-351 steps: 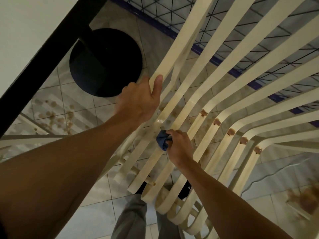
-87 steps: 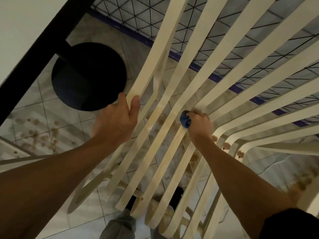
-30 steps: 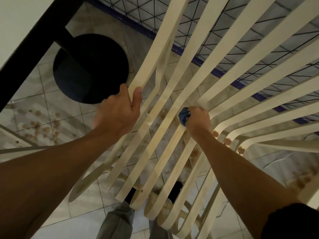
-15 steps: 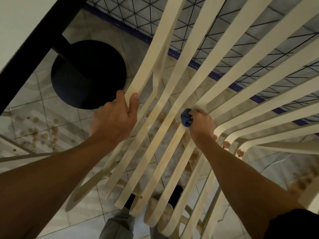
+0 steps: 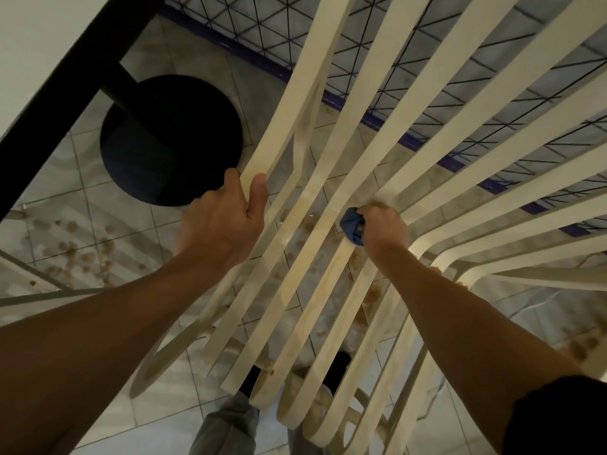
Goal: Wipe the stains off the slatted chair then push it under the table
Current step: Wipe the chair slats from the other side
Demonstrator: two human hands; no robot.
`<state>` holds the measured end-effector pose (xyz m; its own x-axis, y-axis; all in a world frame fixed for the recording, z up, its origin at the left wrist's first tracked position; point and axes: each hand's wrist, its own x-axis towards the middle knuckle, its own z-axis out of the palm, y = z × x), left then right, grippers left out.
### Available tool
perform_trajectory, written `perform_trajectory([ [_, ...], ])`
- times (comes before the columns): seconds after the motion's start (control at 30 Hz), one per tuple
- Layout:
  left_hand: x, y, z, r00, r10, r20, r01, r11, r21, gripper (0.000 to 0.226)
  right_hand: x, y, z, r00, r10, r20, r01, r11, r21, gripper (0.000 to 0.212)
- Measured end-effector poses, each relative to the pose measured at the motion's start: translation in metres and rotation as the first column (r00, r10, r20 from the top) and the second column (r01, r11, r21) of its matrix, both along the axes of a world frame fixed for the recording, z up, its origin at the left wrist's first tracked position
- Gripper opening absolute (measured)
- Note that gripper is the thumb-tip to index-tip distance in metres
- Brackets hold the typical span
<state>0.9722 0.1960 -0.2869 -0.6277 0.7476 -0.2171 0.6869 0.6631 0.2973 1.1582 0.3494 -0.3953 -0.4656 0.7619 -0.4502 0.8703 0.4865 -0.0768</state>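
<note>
Head-camera view looking down past two bare forearms. At far left ran the black-edged white counter (image 5: 65, 77), with its round black pedestal base (image 5: 170, 139) on the tiled floor (image 5: 65, 208).

Just right of the base, the left hand (image 5: 223, 224) gripped the outermost slat of the pale wooden slatted chair (image 5: 315, 60), fingers curled under it and thumb over the top, steadying the frame. The chair filled the middle and right of the view. It stood beside the counter, not under it.

Near the centre, the right hand (image 5: 386, 229) pinched a bunched blue cloth (image 5: 352, 226) in curled fingers and pressed it against a middle slat, close to where the slats bend.

The slats between the two hands looked free of marks. Just right of the right wrist, small brown stains (image 5: 435, 269) showed on the bends of the further slats.

Judging by this, the wiping was partly done: several right-hand slats remained to be cleaned, and the push under the counter had not begun.

A black wire grid (image 5: 361, 44) crossed the top of the view behind the chair.
</note>
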Motion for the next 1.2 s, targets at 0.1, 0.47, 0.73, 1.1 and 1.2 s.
perform_trajectory([
  [0.1,-0.003,-0.001,-0.005,1.000,-0.004,-0.012,0.004,1.000,0.011,0.057,-0.004,-0.008,-0.003,0.992,-0.103,-0.071,0.100,0.994,-0.050,0.032],
  [0.47,-0.002,-0.003,-0.004,1.000,-0.014,-0.002,0.014,1.000,0.021,0.058,0.009,-0.030,-0.012,0.995,-0.026,-0.099,0.012,0.989,-0.145,0.027],
  [0.73,-0.004,-0.003,-0.008,1.000,-0.008,0.001,0.008,0.999,0.033,0.056,0.012,-0.043,-0.013,0.973,-0.142,-0.183,0.126,0.987,-0.095,0.030],
  [1.1,-0.003,-0.003,-0.007,1.000,-0.012,-0.003,0.012,0.999,0.040,0.058,0.024,-0.050,-0.019,0.970,-0.128,-0.206,0.103,0.986,-0.131,0.034],
  [1.2,-0.003,-0.004,-0.007,1.000,-0.020,-0.003,0.020,0.999,0.045,0.058,0.026,-0.062,-0.018,0.943,-0.202,-0.266,0.169,0.976,-0.139,0.037],
])
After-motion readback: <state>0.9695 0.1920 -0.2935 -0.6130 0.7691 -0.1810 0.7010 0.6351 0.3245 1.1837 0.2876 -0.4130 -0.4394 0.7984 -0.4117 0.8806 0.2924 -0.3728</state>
